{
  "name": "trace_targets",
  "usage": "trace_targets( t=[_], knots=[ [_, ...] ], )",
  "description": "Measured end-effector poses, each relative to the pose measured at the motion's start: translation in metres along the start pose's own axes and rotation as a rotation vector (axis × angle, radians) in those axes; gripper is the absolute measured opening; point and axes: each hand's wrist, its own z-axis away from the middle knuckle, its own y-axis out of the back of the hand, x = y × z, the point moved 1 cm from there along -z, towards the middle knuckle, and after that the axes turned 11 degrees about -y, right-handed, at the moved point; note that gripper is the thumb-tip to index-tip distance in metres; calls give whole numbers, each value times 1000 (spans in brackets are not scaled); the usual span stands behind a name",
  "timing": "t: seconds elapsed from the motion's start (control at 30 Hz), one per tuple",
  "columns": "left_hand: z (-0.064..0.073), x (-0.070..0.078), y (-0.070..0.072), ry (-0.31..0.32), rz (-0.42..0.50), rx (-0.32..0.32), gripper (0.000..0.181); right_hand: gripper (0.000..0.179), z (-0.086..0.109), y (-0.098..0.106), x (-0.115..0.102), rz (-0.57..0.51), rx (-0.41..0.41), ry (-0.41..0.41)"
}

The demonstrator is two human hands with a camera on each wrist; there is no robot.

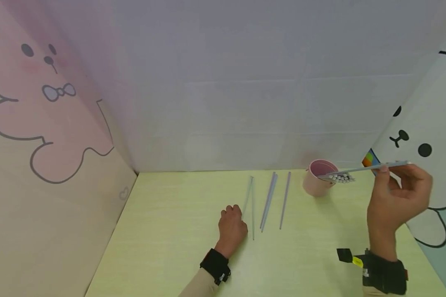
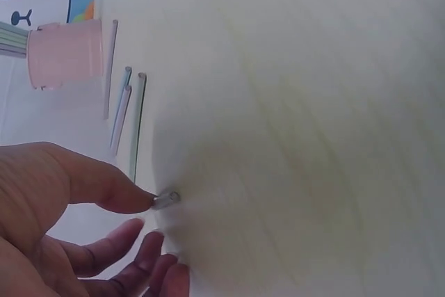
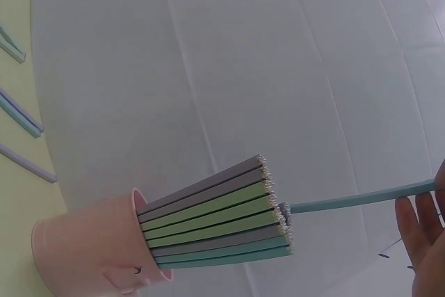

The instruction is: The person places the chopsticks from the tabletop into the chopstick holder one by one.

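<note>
With the right hand [image 1: 399,200], nearest the camera, pinches a pale blue stick [image 3: 361,198], raised over the right side of the desk [image 1: 163,231]. Reaches with its far end to the bundle of sticks [image 3: 208,220] leaning out of a pink bucket [image 1: 314,187], near the desk's far right corner; cannot tell whether touching. Down on the desk, slightly left of centre, pinches the near end of a pale green stick [image 1: 247,194] with the left hand [image 1: 233,228]. Rightward from there, all pointing toward the far edge: a second green stick [image 1: 253,210], meeting the first at the far end; a purple stick [image 1: 265,206] and a blue stick [image 1: 269,206], close together; then, nearest the bucket, a lone purple stick [image 1: 285,200].
</note>
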Motion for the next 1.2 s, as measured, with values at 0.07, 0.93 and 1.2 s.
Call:
trace_targets(
  t=[0.07, 0.93, 1.2],
  knots=[
    [0, -1, 3, 24, -11, -22, 18, 22, 3, 1, 4, 16, -9, 0],
    [5, -7, 16, 21, -45, -62, 31, 20, 34, 0, 12, 211, -85, 13],
    [11, -10, 24, 0, 69, -33, 34, 24, 62, 13, 37, 295, -151, -32]
  ],
)
